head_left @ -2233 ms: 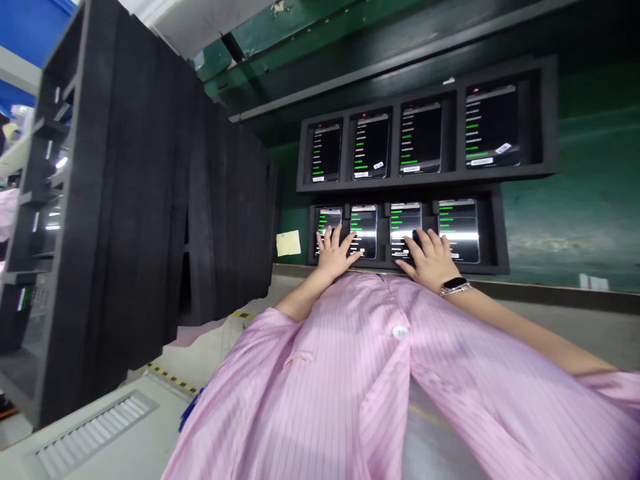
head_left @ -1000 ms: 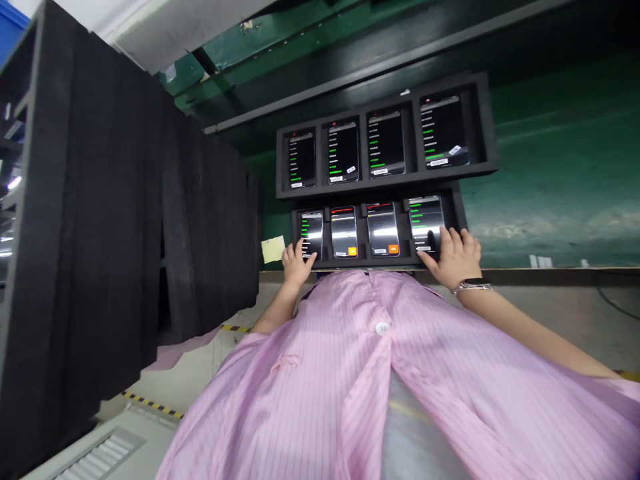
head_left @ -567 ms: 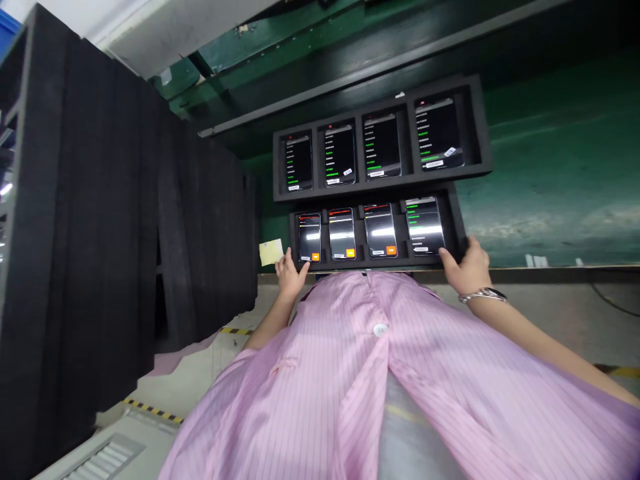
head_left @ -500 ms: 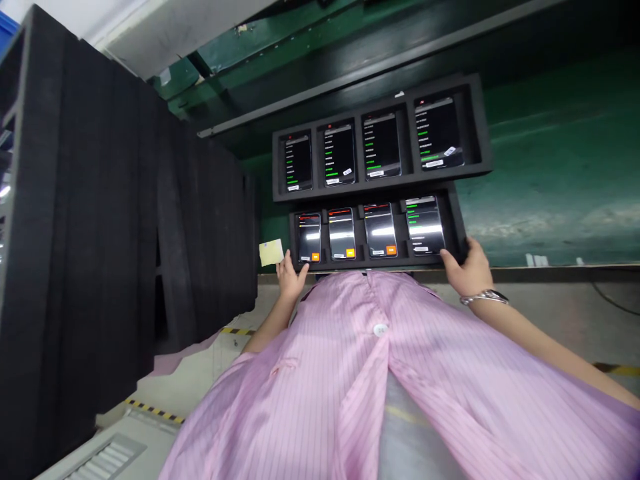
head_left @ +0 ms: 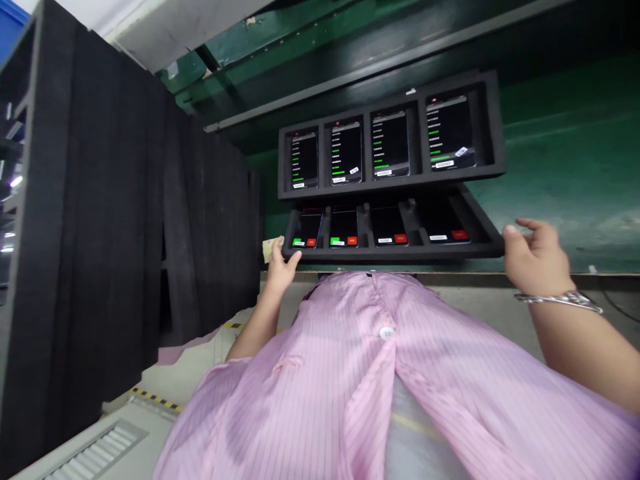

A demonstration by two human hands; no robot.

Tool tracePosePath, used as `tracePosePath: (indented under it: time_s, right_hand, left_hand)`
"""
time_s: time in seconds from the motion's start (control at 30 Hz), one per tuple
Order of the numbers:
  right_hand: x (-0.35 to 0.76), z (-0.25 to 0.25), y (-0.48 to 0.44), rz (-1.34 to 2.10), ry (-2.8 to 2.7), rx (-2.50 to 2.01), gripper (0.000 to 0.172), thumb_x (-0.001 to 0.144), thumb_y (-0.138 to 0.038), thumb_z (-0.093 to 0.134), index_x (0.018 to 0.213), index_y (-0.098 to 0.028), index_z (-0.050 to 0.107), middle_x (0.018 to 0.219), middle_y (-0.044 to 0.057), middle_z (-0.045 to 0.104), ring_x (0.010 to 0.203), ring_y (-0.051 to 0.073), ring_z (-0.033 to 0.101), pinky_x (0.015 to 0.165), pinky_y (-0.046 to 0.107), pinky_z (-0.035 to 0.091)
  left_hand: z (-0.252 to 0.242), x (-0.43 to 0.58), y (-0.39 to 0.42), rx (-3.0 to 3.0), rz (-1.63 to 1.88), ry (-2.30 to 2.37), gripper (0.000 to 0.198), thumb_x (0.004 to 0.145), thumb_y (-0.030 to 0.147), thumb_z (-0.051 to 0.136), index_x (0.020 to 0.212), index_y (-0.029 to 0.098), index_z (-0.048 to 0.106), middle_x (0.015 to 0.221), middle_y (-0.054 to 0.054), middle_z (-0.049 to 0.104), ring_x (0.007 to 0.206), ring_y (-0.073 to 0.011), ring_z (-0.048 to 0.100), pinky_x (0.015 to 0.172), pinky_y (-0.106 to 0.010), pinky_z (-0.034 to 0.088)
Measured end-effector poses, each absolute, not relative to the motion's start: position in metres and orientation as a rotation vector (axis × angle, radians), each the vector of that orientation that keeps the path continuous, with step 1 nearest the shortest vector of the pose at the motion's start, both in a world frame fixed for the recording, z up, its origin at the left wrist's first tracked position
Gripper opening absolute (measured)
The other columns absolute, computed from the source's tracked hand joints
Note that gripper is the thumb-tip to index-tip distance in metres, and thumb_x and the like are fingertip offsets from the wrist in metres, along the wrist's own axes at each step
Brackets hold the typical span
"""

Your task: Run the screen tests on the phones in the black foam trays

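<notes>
A black foam tray (head_left: pixel 390 253) of phones is tilted near the table's front edge, its near side raised. My left hand (head_left: pixel 283 267) grips the near left corner, thumb on the rim and fingers at the outer side. At the right end, my right hand (head_left: pixel 537 263) is closed at the corner, its lower fingers hidden. Inside the tray lie phones such as the leftmost phone (head_left: pixel 307 227) and the rightmost phone (head_left: pixel 443 223), dark screens with red buttons, green ones on the two at left. Directly behind stands a second black tray (head_left: pixel 390 183) holding phones with text lists.
Black foam trays (head_left: pixel 125 220) are stacked high along the left. A yellow paper note (head_left: pixel 270 250) lies beside my left hand. The green tabletop (head_left: pixel 560 160) stretches right, and a metal rail (head_left: pixel 320 87) runs behind the trays. A vented white cabinet (head_left: pixel 100 453) stands lower left.
The near tray has tilted up, its right end coming closer and rightward with my right hand. Its phones' text and orange buttons have given way to dark screens with red and green buttons.
</notes>
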State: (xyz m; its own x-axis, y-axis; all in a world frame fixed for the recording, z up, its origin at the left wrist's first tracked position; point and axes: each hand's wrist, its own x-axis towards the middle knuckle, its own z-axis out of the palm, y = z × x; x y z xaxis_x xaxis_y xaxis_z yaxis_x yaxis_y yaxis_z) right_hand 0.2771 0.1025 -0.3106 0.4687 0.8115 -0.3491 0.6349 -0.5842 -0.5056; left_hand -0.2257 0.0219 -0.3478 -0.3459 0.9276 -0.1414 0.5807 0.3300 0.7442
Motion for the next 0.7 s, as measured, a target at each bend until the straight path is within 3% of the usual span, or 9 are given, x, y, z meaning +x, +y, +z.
tracePosePath:
  time_s: [0.1, 0.17, 0.27, 0.33, 0.53, 0.63, 0.7]
  right_hand:
    - [0.268, -0.333, 0.092, 0.950, -1.512, -2.406, 0.078, 0.096, -0.053, 0.055, 0.156, -0.005, 0.043, 0.131, 0.028, 0.065, 0.117, 0.037, 0.061, 0.107, 0.052, 0.044]
    - [0.257, -0.352, 0.078, 0.815, -1.828, -2.252, 0.081, 0.095, -0.054, 0.053, 0.152, 0.003, 0.044, 0.141, 0.035, 0.056, 0.134, 0.043, 0.052, 0.117, 0.056, 0.038]
    - [0.239, -0.378, 0.057, 0.589, -2.171, -1.923, 0.075, 0.097, -0.058, 0.046, 0.147, -0.002, 0.052, 0.155, 0.033, 0.046, 0.151, 0.046, 0.034, 0.123, 0.060, 0.030]
    - [0.229, -0.391, 0.048, 0.588, -2.256, -1.783, 0.074, 0.098, -0.059, 0.045, 0.151, -0.009, 0.050, 0.159, 0.027, 0.045, 0.153, 0.044, 0.032, 0.122, 0.061, 0.032]
    - [0.222, -0.399, 0.047, 0.652, -2.324, -1.750, 0.073, 0.096, -0.055, 0.049, 0.158, -0.015, 0.044, 0.163, 0.023, 0.043, 0.154, 0.045, 0.033, 0.123, 0.069, 0.027]
    - [0.230, -0.390, 0.057, 0.639, -2.091, -2.016, 0.080, 0.096, -0.057, 0.052, 0.158, -0.008, 0.041, 0.168, 0.030, 0.028, 0.157, 0.048, 0.023, 0.125, 0.067, 0.021]
    - [0.238, -0.384, 0.068, 0.686, -1.872, -2.198, 0.086, 0.094, -0.053, 0.058, 0.159, -0.001, 0.036, 0.165, 0.036, 0.029, 0.155, 0.047, 0.027, 0.126, 0.061, 0.026]
  left_hand:
    - [-0.359, -0.211, 0.010, 1.356, 0.489, 2.072, 0.083, 0.092, 0.052, 0.075, 0.159, 0.019, 0.038, 0.147, -0.020, 0.061, 0.140, -0.0350, 0.057, 0.119, -0.051, 0.044]
    - [-0.366, -0.201, 0.000, 1.436, 0.228, 2.071, 0.088, 0.091, 0.054, 0.074, 0.162, 0.019, 0.036, 0.155, -0.022, 0.054, 0.149, -0.0385, 0.047, 0.125, -0.056, 0.035]
    - [-0.373, -0.191, -0.009, 1.534, -0.049, 2.087, 0.087, 0.092, 0.056, 0.072, 0.164, 0.020, 0.038, 0.167, -0.023, 0.040, 0.159, -0.0408, 0.030, 0.131, -0.061, 0.020]
    - [-0.375, -0.189, -0.010, 1.544, -0.127, 2.099, 0.085, 0.094, 0.057, 0.070, 0.164, 0.020, 0.038, 0.169, -0.023, 0.035, 0.161, -0.0412, 0.026, 0.132, -0.061, 0.016]
    - [-0.379, -0.196, -0.009, 1.539, -0.047, 2.085, 0.083, 0.095, 0.057, 0.067, 0.164, 0.022, 0.038, 0.171, -0.020, 0.034, 0.162, -0.0412, 0.022, 0.132, -0.060, 0.017]
    - [-0.383, -0.199, -0.008, 1.487, 0.098, 2.080, 0.084, 0.096, 0.054, 0.066, 0.165, 0.018, 0.035, 0.169, -0.019, 0.038, 0.161, -0.0388, 0.025, 0.132, -0.056, 0.020]
    - [-0.385, -0.200, -0.005, 1.428, 0.219, 2.074, 0.084, 0.096, 0.051, 0.068, 0.164, 0.015, 0.034, 0.167, -0.020, 0.041, 0.160, -0.0375, 0.028, 0.132, -0.053, 0.023]
